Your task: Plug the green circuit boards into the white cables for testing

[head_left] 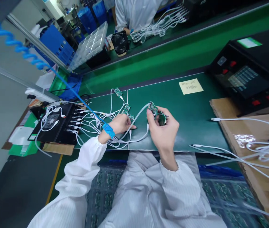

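My right hand (164, 128) is closed around green circuit boards (152, 109), one between thumb and fingers and another (162, 118) against the fingers. A grey flat cable (139, 113) curves from the upper board toward the left. My left hand (122, 124), with a blue wrist strap (108, 130), is over white cables beside another green board (126, 110); its fingers are bent, and what they grip is hard to make out. A small board (118, 92) lies farther back, joined to a white cable. A white plug (148, 126) hangs just below the right hand's boards.
A black box (60, 123) with several plugged-in white cables stands left. At right are a black device with a screen (250, 76) and cardboard (231, 126) bearing cables. A yellow note (191, 86) lies behind. Across the bench sits a person (136, 14). A blue coiled cord (25, 52) hangs upper left.
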Demonstrator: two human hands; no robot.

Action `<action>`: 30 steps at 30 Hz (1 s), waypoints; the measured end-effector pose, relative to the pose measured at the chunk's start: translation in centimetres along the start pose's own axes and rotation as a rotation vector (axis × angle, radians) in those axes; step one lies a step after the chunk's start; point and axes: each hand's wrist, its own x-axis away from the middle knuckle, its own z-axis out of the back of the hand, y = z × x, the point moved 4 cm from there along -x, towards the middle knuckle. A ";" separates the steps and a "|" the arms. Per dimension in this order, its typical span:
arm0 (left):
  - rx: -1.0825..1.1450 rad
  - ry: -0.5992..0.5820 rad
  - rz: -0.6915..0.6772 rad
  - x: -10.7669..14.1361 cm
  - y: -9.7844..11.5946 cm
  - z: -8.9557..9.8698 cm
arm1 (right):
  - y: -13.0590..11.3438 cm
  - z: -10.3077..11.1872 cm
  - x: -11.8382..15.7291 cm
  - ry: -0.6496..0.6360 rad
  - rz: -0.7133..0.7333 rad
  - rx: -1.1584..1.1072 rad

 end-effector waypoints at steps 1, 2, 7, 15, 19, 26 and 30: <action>-0.014 0.032 -0.007 -0.1 0.1 -0.1 | -0.1 0.1 -0.1 -0.003 -0.006 0.000; -0.020 0.064 -0.007 -0.2 0.2 -0.2 | -0.3 0.2 -0.3 -0.006 -0.011 -0.002; -0.015 0.201 -0.036 -0.2 0.6 0.1 | -1.7 0.3 -0.4 -0.041 -0.049 -0.063; 0.202 0.223 -0.096 -0.7 0.6 1.2 | -0.9 0.0 -1.7 -0.162 -0.095 0.051; 0.272 0.145 -0.126 -0.1 -0.4 1.5 | 2.6 -0.4 -3.7 -0.200 -0.107 0.380; 0.455 0.172 -0.004 7.4 -4.0 3.9 | 5.1 -0.4 -4.1 -0.255 -0.084 0.713; 0.409 -0.226 0.308 16.0 -9.5 2.7 | 2.6 1.4 -1.0 -0.222 -0.002 0.612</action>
